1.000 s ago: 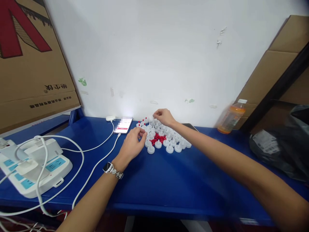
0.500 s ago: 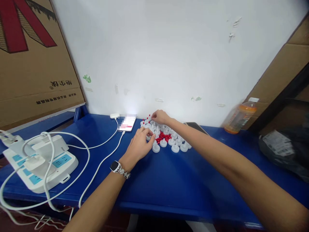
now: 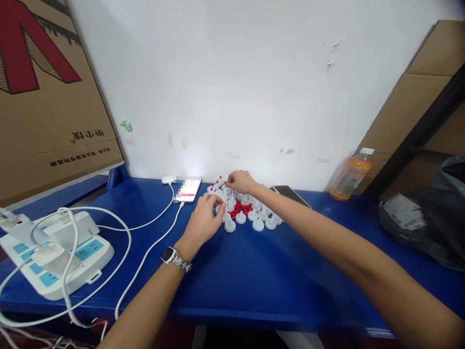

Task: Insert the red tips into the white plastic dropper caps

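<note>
White nozzle caps (image 3: 240, 217) with pointed spouts stand upright in a cluster on the blue table, around a pile of small red tips (image 3: 240, 210). Several caps at the back left carry a red tip on the spout. My left hand (image 3: 205, 218) lies at the cluster's left edge, thumb and fingers curled around a white cap (image 3: 218, 207) that is partly hidden. Over the back of the cluster, my right hand (image 3: 240, 182) is closed in a pinch, with a red tip (image 3: 225, 183) at its fingertips, beside the tipped caps.
Left of the cluster lies a lit phone (image 3: 189, 190) on a charging cable. A power strip (image 3: 54, 261) with looped white cables takes up the left side. Behind my right forearm lies a dark phone (image 3: 291, 194). An orange drink bottle (image 3: 350, 175) and a black bag (image 3: 417, 228) are at the right.
The view has shifted slightly to the right. One more red tip shows near my right fingertips among the back-left caps. Both hands keep nearly the same places over the cluster.
</note>
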Tool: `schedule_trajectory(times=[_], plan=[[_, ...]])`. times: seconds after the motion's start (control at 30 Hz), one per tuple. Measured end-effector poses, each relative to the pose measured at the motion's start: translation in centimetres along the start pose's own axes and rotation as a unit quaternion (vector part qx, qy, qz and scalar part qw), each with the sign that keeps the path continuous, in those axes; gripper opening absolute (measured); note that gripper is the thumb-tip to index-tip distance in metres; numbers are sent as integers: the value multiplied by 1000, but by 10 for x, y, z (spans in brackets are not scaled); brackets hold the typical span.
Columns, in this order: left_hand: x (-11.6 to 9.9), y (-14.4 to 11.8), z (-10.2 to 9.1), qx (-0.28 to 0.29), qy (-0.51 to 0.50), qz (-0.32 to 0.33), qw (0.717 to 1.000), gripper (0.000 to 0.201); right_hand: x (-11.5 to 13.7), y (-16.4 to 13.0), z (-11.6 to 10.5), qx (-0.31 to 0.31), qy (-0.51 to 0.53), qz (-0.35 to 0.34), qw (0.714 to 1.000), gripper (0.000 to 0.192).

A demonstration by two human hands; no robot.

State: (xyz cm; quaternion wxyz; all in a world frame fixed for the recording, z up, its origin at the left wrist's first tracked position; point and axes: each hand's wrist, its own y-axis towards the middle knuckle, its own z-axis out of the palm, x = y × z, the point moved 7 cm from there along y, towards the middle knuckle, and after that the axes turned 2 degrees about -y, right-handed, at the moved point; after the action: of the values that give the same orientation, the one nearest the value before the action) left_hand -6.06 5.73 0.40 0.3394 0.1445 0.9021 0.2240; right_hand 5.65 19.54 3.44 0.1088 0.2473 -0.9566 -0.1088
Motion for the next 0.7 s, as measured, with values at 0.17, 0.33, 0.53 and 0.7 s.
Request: schedule_trajectory(times=[0.17, 0.33, 0.53, 0.7], plan=[[-7, -1, -8, -45, -23, 22, 998, 34, 2, -44, -34, -121, 140, 6, 983, 20], [-16, -5, 1, -3, -24, 49, 999, 43, 21, -97, -35, -84, 277, -29, 957, 25], [-16, -5, 8, 30, -9, 59, 998, 32, 5, -107, -28, -72, 147, -38, 986, 25], [-15, -4, 9, 41, -9, 61, 997, 33, -5, -94, -13, 7, -4, -70, 998, 20]])
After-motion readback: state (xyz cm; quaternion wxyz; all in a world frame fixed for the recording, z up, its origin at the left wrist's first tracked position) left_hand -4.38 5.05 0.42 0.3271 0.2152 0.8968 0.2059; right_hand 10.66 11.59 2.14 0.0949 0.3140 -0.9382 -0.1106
